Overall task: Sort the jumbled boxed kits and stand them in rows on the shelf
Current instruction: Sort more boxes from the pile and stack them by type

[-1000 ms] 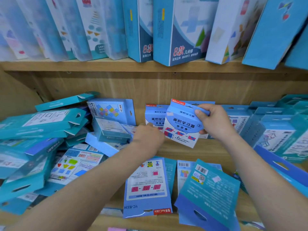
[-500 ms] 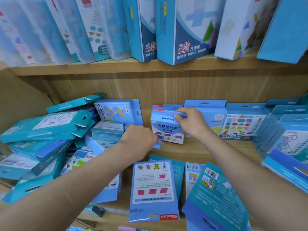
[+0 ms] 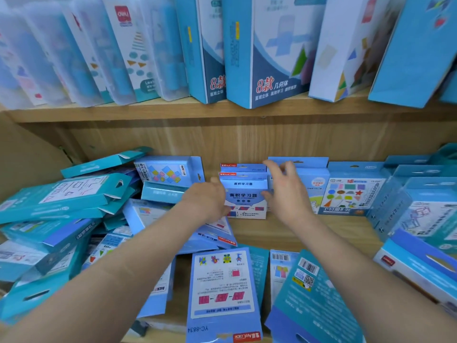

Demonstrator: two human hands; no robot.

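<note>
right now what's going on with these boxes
A person is sorting boxed kits on a wooden shelf. One blue kit box stands upright at the back before a matching one, left hand against its left edge, right hand open beside it. A jumbled pile lies at left; more kits lie flat in front.

The shelf (image 3: pixel 247 142) is pale wood-grain board, matt and smooth. The boxed kit (image 3: pixel 243 194) standing at its back is printed card with a slight sheen. On the shelf's upper board, the left-hand cases (image 3: pixel 81 58) look like frosted translucent plastic, and the tall boxes (image 3: pixel 272 58) beside them like glossy card.
</note>
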